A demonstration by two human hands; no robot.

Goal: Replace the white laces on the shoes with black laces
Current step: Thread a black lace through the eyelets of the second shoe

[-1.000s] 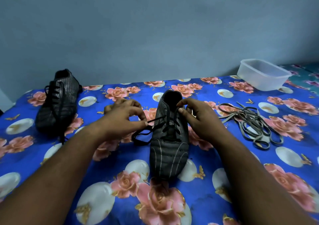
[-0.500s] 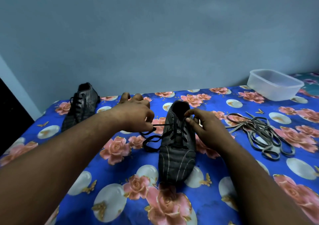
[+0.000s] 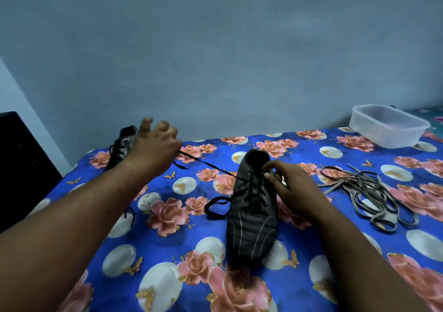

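The near shoe [image 3: 251, 216] sits toe-first toward the camera on the floral sheet [image 3: 167, 275], and everything else can be placed from it. It looks light and soft in the upper, so it would likely slide or twist if a lace were tugged hard without something bracing it. The right hand [image 3: 290, 187] rests on its right side by the collar, thumb and forefinger closed together at the top eyelets; whether they pinch a lace end there I cannot tell, though a small pale tip shows beside the fingers.

The black lace [image 3: 208, 165] is already crossed through the shoe's eyelets. One limp loop lies on the sheet just left of the shoe, while another run goes taut, up and left from the top eyelets to the left hand [image 3: 153, 148]. That hand is raised well left of the shoe, thumb and finger pinching the lace, the other fingers spread. The lace is thin, floppy and probably a bit slippery; the stiff tip is the best place to grip for threading, and close to the eyelet for snugging.

To the right of the shoe lie the removed pale laces [image 3: 366, 192] in a loose tangle. Far left, beyond the left hand, stands the second shoe [image 3: 122, 144], black-laced. Far right, against the wall, is a clear plastic tub [image 3: 388, 126]
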